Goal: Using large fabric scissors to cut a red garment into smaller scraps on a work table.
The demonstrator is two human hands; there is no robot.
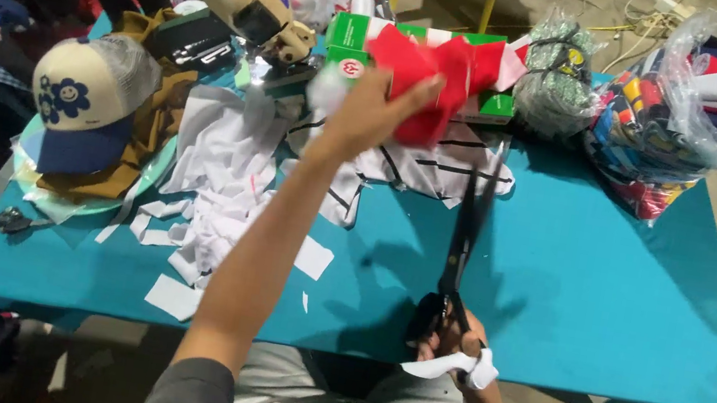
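Steel scissors (463,247) pointed toward twelve o'clock, gripped closed in the right hand (451,341) at six o'clock, blades kept off the teal table (611,299). Farther out, the left hand (372,113) clutched red cloth (436,75) at twelve o'clock, lifted above white scraps (215,198).

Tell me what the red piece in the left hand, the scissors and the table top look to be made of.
Red piece: soft cloth, probably; it bunches and folds in the left hand.
Scissors, held in the right hand: long dark blades, likely metal; handle material unclear.
Table top: matte teal covering without shine, perhaps felt or a mat; cannot say for sure.
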